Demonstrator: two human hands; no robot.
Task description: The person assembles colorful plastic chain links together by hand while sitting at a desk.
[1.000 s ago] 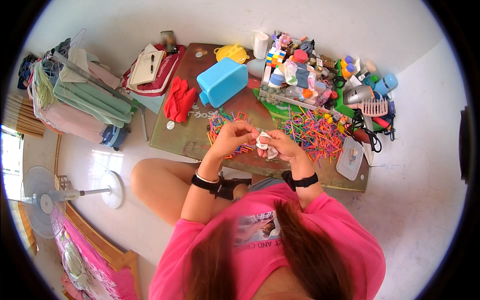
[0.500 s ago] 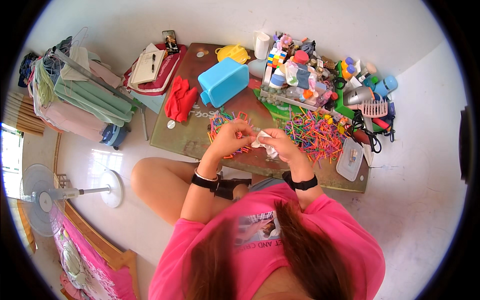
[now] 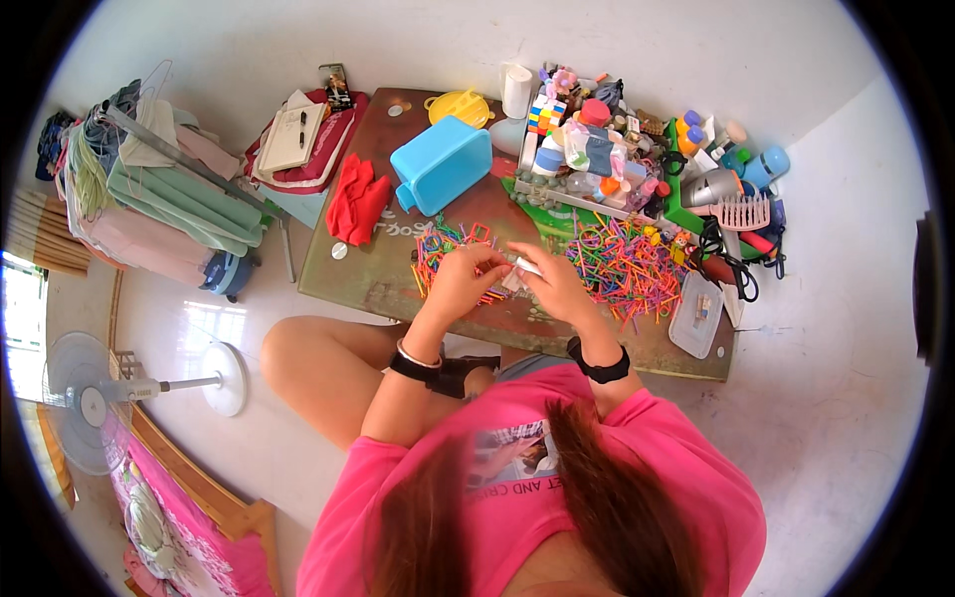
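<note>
Over the near middle of the table, my two hands meet fingertip to fingertip. My right hand holds a crumpled white tissue between thumb and fingers. My left hand is closed in a pinch beside the tissue; whatever sits in its fingertips is too small to make out. Under and beyond the left hand lies a small pile of colourful plastic stick pieces. A larger heap of similar pieces spreads to the right of my right hand.
A blue plastic bin lies on its side behind my hands, with a red cloth to its left. Crowded containers of bottles and small items fill the back right. A clear lidded box rests near the right edge. A fan stands at left.
The tissue is bunched smaller and shows less between my hands. My right hand's fingers have turned inward over it, and my left hand has shifted slightly.
</note>
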